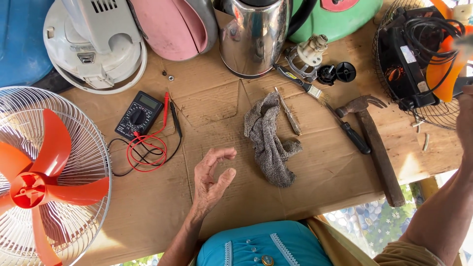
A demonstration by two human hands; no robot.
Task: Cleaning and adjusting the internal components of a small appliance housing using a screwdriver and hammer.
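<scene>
My left hand hovers over the cardboard sheet, holding nothing, its fingers curled and apart. A crumpled grey rag lies just to its right. My right hand is raised at the frame's right edge, next to a black fan motor sitting in a wire grille with an orange blade. The edge cuts this hand off, so its grip is hidden. Between the hands lie a small screwdriver, a black-handled screwdriver and a wooden-handled claw hammer.
A black multimeter with coiled red and black leads lies at left. A wire fan grille with orange blades fills the lower left. Along the back stand a white fan base, a steel kettle, a paintbrush and black knobs.
</scene>
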